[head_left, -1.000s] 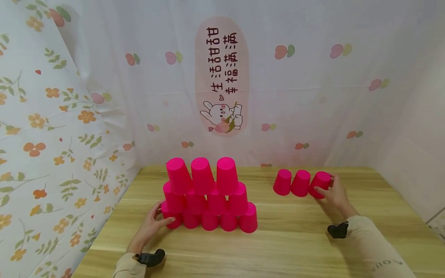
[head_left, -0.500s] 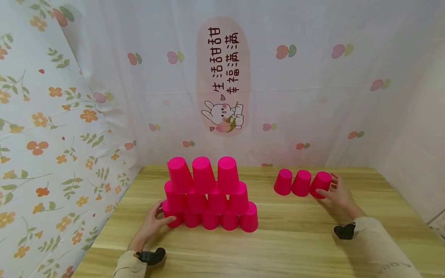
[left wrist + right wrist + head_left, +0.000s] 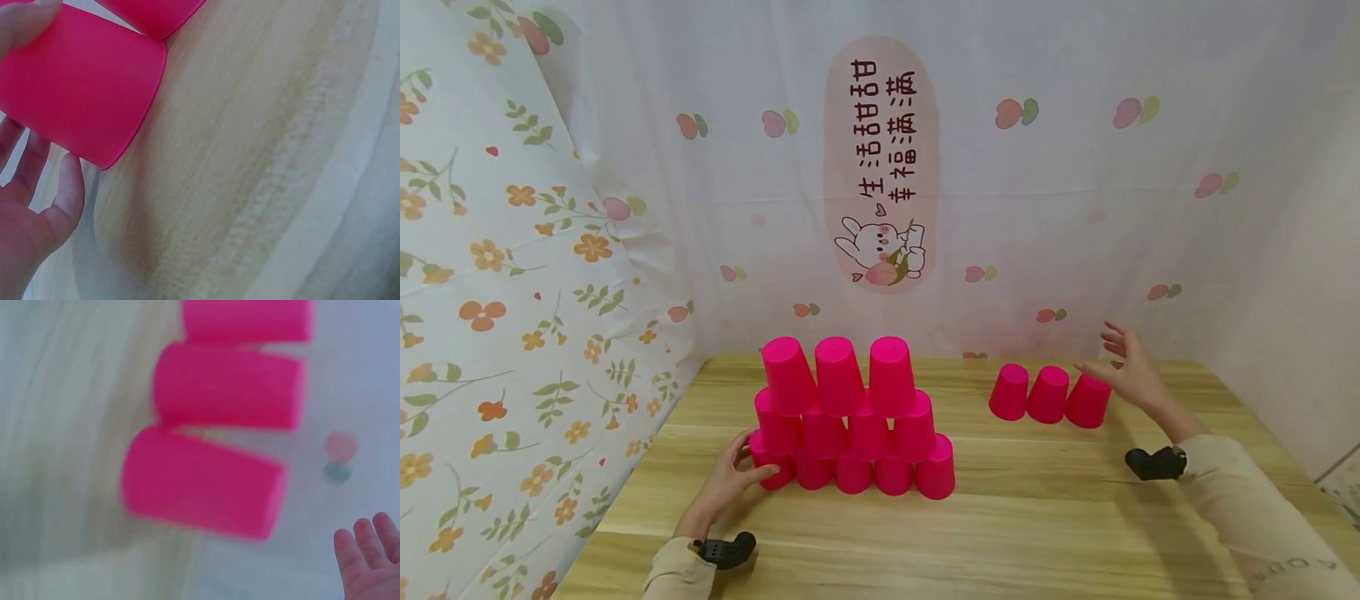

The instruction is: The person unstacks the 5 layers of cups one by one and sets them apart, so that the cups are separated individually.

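Note:
Pink upside-down cups stand as a stepped wall, with several in the bottom row, several in the middle row (image 3: 868, 437) and three in the top row (image 3: 837, 379). My left hand (image 3: 726, 483) holds the leftmost bottom cup (image 3: 773, 468), thumb on its near side. The left wrist view shows that cup (image 3: 87, 81) between thumb and fingers. Three more upside-down cups (image 3: 1048, 396) stand in a line on the right. Above the rightmost of these (image 3: 1086, 406) my right hand (image 3: 1135, 375) hovers, fingers spread and holding nothing; in the right wrist view this cup (image 3: 203, 481) is apart from the fingers.
All the cups stand on a wood-grain table (image 3: 1000, 542). A printed white curtain (image 3: 1075, 208) hangs behind it, and a floral cloth (image 3: 512, 333) covers the left side. Table surface shows between the wall of cups and the line of cups.
My right hand has let go of the rightmost cup in the line and risen above it, leaving the cup standing. The left hand stays at its cup.

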Action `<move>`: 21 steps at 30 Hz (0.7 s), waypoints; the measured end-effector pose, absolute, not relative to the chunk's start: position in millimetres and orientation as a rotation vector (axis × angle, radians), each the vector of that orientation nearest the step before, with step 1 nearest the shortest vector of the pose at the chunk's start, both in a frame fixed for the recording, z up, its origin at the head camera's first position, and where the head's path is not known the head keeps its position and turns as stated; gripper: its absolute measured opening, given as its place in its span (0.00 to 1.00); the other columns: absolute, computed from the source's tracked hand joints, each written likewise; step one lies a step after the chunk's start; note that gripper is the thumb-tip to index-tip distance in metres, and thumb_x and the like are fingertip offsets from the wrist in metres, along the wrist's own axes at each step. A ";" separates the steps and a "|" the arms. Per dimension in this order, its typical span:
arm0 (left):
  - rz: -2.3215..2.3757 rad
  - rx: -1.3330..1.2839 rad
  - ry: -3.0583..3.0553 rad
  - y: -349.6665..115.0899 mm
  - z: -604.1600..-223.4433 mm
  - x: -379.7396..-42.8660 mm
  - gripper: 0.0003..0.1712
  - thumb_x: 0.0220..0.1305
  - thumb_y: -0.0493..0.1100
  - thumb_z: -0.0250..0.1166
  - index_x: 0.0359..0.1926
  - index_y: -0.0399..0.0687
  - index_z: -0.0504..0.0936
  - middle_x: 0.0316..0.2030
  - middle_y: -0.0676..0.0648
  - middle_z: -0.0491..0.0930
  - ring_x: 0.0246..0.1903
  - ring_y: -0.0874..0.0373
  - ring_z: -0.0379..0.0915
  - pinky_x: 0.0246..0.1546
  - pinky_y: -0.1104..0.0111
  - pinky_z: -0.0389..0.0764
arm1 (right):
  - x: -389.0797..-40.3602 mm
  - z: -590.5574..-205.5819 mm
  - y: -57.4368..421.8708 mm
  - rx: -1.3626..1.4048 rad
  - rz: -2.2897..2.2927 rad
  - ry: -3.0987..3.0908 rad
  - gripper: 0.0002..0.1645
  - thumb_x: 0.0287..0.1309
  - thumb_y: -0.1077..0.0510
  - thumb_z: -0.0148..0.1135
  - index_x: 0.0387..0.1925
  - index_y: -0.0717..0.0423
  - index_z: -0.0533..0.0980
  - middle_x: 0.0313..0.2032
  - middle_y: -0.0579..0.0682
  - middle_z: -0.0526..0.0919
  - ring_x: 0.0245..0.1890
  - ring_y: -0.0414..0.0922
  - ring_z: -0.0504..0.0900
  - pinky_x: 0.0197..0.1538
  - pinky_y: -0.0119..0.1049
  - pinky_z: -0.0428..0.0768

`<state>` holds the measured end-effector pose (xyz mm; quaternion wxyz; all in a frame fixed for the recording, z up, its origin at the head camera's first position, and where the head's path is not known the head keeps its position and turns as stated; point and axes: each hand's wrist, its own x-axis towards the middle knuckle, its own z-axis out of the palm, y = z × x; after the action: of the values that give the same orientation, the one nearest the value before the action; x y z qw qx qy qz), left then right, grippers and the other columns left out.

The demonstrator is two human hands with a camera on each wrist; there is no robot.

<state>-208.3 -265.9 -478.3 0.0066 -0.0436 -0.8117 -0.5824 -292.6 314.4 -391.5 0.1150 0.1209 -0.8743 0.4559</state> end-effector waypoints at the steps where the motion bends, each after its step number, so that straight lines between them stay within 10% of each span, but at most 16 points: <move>1: -1.829 -0.129 -2.542 -265.8 -478.4 -208.3 0.34 0.49 0.35 0.66 0.58 0.41 0.63 0.52 0.38 0.66 0.52 0.42 0.60 0.43 0.62 0.70 | -291.9 -385.8 308.7 0.367 1.339 -2.558 0.51 0.50 0.60 0.62 0.65 0.65 0.39 0.58 0.75 0.51 0.55 0.71 0.53 0.51 0.64 0.56; 21: -1.840 -0.126 -2.554 -264.7 -473.6 -206.3 0.35 0.50 0.35 0.66 0.59 0.40 0.62 0.54 0.38 0.65 0.53 0.43 0.59 0.45 0.61 0.69 | -269.7 -324.0 166.4 0.837 1.721 -2.382 0.42 0.50 0.62 0.62 0.64 0.56 0.50 0.59 0.59 0.61 0.58 0.56 0.62 0.55 0.50 0.64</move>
<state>-206.3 -264.7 -473.6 -0.0045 -0.0400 -0.8107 -0.5840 -269.7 166.4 -324.0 0.0430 0.2738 -0.7789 0.5627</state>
